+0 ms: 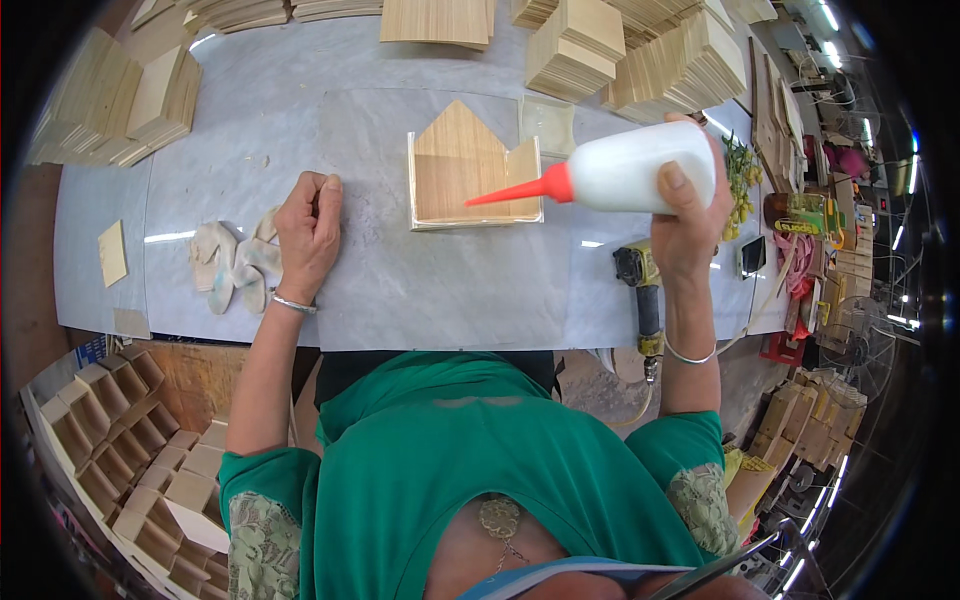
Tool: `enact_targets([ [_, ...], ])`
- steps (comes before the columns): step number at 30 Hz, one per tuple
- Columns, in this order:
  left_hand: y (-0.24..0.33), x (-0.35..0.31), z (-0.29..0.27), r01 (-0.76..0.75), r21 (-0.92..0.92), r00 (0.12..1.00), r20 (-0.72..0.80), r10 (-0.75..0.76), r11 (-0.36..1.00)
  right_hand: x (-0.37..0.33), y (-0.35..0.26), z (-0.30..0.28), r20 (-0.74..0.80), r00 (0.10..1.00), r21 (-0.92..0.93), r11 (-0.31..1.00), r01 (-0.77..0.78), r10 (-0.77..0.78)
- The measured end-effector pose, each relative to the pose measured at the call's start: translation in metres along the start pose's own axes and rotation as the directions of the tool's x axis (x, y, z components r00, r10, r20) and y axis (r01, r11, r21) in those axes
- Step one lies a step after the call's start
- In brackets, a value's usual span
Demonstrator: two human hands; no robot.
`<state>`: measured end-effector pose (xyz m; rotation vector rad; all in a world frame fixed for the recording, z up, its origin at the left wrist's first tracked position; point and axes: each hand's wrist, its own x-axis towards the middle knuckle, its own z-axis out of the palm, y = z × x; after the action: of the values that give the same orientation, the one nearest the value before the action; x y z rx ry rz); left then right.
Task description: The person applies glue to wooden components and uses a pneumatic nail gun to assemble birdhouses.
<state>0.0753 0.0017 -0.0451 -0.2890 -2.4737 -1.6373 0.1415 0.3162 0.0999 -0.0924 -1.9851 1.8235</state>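
Note:
My right hand (690,215) is wrapped around a white glue bottle (620,165), held on its side. Its long red nozzle points left, with the tip over a small house-shaped wooden piece (460,150). That piece has a peaked back panel and low side walls, and whitish lines run along its edges. To the left of it, my left hand (311,225) rests on the table as a closed fist, with nothing visible in it. Beside that fist lie crumpled whitish gloves (237,265).
Stacks of thin wooden panels (575,50) line the table's far side, with another stack (165,95) at far left. A power tool with a hose (645,300) lies near my right wrist. A phone (751,257) sits farther right. Wooden boxes (130,470) fill a container at lower left.

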Motion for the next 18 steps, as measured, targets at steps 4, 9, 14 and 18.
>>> enact_targets([
  [4,-0.002,0.000,-0.001,0.013,-0.026,1.000,0.002,-0.013,1.000,-0.007,-0.007,0.020,0.122,0.992,-0.186,0.982,-0.015,0.038],
  [9,-0.006,-0.001,-0.001,-0.026,-0.043,0.999,0.019,0.027,0.999,-0.006,-0.006,0.028,0.131,0.991,-0.179,0.983,0.050,-0.026],
  [14,-0.011,-0.001,-0.001,-0.049,-0.033,0.999,0.020,0.049,0.998,-0.006,-0.011,0.022,0.133,0.990,-0.238,0.968,0.072,-0.041],
  [18,-0.012,-0.001,0.000,-0.061,-0.027,0.998,-0.016,0.060,0.998,-0.007,-0.016,0.013,0.110,0.994,-0.247,0.968,0.050,-0.023],
])
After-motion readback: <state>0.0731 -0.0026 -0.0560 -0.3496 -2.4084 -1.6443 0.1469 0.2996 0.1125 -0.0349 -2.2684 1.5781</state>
